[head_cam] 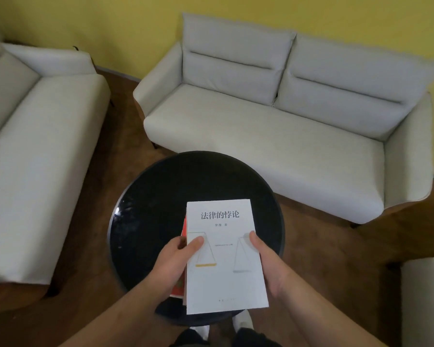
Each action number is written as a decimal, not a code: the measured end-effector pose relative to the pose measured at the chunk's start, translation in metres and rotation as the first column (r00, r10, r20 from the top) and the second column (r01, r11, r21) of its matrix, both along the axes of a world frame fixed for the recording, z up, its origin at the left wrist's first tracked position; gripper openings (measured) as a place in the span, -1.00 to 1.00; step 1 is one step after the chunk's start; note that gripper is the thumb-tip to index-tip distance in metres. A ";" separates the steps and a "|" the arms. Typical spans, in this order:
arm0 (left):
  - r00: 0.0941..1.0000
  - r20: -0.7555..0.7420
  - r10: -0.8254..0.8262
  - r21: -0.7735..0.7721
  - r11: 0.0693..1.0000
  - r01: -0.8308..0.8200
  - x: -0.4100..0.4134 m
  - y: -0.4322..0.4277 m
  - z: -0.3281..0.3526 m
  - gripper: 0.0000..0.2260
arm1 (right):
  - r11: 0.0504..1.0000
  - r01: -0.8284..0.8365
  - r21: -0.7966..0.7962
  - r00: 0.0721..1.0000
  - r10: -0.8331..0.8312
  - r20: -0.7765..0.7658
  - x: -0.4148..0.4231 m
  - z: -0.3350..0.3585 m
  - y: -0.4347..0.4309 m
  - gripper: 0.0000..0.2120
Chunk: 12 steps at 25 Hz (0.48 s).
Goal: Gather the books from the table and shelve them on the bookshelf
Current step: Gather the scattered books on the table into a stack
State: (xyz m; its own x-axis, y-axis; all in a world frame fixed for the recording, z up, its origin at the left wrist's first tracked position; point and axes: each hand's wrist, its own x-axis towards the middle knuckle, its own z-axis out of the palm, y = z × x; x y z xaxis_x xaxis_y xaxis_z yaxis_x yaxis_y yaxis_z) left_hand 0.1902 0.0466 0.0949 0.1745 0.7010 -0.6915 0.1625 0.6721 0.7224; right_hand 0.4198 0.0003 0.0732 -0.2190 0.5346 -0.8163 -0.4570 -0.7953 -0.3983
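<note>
Both forearms are bare, without sleeves. The person wears dark shorts (226, 338) and white shoes (242, 319).

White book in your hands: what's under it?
Under the white book a red book edge shows on the left, beside the left hand. How many lie beneath is hidden; below is the black table.

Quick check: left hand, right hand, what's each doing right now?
Left hand: closed on the left edge of the book stack.
Right hand: closed on the stack's right edge.
</note>
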 end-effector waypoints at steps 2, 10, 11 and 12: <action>0.998 0.055 -0.021 -0.011 1.000 0.022 0.008 -0.009 0.002 -0.45 | 1.000 -0.026 0.003 1.000 0.026 0.000 0.010 -0.007 0.002 -0.50; 0.956 0.258 0.140 -0.027 0.990 -0.138 0.032 -0.023 -0.005 -0.42 | 0.998 -0.064 0.023 0.998 0.064 0.003 0.032 -0.002 0.010 -0.56; 0.946 0.275 0.171 -0.039 0.985 -0.167 0.039 -0.028 -0.004 -0.42 | 0.997 -0.077 0.021 0.997 0.077 -0.020 0.039 0.004 0.011 -0.57; 0.933 0.300 0.199 -0.068 0.980 -0.187 0.045 -0.032 -0.005 -0.44 | 0.995 -0.091 0.029 0.996 0.091 -0.025 0.043 0.008 0.012 -0.58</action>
State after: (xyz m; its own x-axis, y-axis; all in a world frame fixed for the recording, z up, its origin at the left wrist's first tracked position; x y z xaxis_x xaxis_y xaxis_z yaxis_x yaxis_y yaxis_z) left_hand 0.2350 0.0151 0.0897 0.2438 0.7166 -0.6534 -0.1962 0.6963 0.6904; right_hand 0.4625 0.0127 0.0811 -0.2890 0.5336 -0.7948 -0.3940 -0.8230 -0.4093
